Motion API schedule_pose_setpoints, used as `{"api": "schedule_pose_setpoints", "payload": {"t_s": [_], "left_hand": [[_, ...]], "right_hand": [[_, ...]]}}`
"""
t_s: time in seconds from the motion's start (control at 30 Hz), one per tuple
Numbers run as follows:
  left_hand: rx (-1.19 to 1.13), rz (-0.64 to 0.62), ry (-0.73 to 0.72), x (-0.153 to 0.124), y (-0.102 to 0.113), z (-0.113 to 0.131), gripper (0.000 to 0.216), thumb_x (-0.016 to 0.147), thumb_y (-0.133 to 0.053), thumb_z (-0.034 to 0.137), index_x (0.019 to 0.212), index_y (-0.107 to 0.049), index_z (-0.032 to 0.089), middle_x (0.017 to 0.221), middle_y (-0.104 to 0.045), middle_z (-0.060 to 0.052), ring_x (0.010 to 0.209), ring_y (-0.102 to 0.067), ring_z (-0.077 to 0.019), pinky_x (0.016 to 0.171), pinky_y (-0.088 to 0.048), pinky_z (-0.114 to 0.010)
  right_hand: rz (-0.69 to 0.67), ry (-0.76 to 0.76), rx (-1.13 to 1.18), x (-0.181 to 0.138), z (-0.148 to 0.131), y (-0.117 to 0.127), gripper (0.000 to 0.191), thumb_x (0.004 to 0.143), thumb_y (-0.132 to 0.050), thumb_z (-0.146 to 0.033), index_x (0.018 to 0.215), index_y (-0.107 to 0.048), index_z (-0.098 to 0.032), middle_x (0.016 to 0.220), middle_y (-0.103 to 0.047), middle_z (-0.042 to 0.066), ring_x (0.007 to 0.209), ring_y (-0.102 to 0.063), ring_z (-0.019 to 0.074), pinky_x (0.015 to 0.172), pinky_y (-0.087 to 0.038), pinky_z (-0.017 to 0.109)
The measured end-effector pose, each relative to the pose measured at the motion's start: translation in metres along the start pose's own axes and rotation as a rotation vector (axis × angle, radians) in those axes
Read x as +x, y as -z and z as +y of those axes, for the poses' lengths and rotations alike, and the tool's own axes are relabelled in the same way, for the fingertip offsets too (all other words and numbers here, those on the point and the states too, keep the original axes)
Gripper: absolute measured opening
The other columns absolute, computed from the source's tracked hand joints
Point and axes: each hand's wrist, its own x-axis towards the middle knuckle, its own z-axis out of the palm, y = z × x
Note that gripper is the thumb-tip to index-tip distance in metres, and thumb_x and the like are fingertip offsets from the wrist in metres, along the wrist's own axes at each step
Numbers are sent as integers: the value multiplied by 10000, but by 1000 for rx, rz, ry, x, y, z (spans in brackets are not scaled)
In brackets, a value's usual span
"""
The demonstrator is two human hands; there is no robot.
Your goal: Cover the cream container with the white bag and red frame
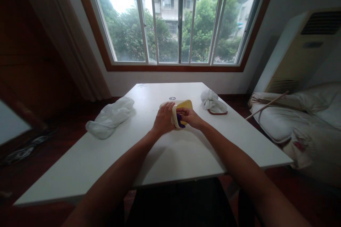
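Observation:
A pale cream box (pixel 174 117) with a rounded rim lies tilted on the white table, its opening facing right. My left hand (pixel 163 118) is wrapped round its left side. Behind the opening stands a yellow panel (pixel 187 104), which looks like the box's lid. My right hand (pixel 191 117) is at the opening, fingers curled against a dark purple, cloth-like thing (pixel 181 123) partly inside the box. The fingertips are partly hidden, and the box's inside is mostly out of sight.
On the table (pixel 181 156) lie a crumpled clear plastic bag (pixel 110 117) at left and a knotted white bag (pixel 210 100) by a brown-rimmed item (pixel 217 112) at right. A small dark ring-shaped mark (pixel 172 98) shows beyond the box. A covered sofa (pixel 282 120) holds a thin stick (pixel 266 105).

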Motion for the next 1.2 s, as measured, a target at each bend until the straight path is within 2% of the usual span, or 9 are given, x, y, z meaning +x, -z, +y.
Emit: {"api": "schedule_pose_setpoints", "payload": {"t_s": [0.2, 0.37, 0.5, 0.67, 0.87, 1.0, 1.2], "left_hand": [[-21, -9, -17, 1, 0, 4, 941, 736, -719, 476, 1476, -269, 108, 1416, -460, -225, 1356, -406, -394, 1132, -366, -582], [-21, -4, -31, 2, 1, 9, 891, 758, -697, 405, 1480, -264, 115, 1420, -458, -218, 1356, -405, -386, 1134, -369, -581], [-15, 0, -27, 1, 0, 10, 883, 764, -686, 399, 1483, -260, 112, 1418, -457, -221, 1352, -407, -395, 1123, -374, -592], [-12, -10, -29, 0, -2, 9, 868, 766, -676, 358, 1484, -261, 103, 1429, -452, -221, 1364, -396, -391, 1129, -365, -585], [-12, -46, -25, 1, -2, 12, 891, 762, -678, 382, 1495, -240, 127, 1439, -450, -221, 1371, -391, -407, 1121, -361, -604], [-17, -50, -35, 1, -1, 15, 892, 760, -667, 353, 1502, -229, 124, 1449, -443, -217, 1378, -386, -403, 1129, -356, -600], [-35, -51, -57, -1, -1, 15, 968, 715, -710, 427, 1501, -240, 113, 1451, -441, -220, 1371, -383, -416, 1131, -347, -608]], "right_hand": [[71, -9, -94, 2, 6, -10, 332, 611, -837, -356, 821, -692, -144, 749, -673, 11, 701, -587, 134, 703, -479, 270], [120, -25, -215, 2, 9, -11, 353, 718, -731, -487, 724, -644, -145, 676, -617, 7, 618, -517, 120, 607, -422, 254], [82, -9, -226, 1, 6, -13, 304, 765, -655, -450, 730, -640, -148, 713, -617, 9, 675, -523, 129, 656, -430, 257], [84, -17, -150, 3, 6, -16, 192, 733, -650, -356, 720, -632, -165, 755, -635, 10, 724, -524, 138, 672, -431, 249], [109, -83, -56, 4, 6, -23, 210, 709, -675, -363, 736, -628, -160, 739, -636, 15, 672, -508, 137, 617, -426, 256], [136, -122, 9, 6, 7, -26, 201, 707, -683, -344, 758, -639, -154, 743, -642, 22, 705, -522, 147, 630, -430, 256], [120, -205, 57, 7, 7, -24, 200, 745, -652, -335, 810, -639, -146, 742, -632, 29, 708, -533, 156, 647, -447, 270]]}}
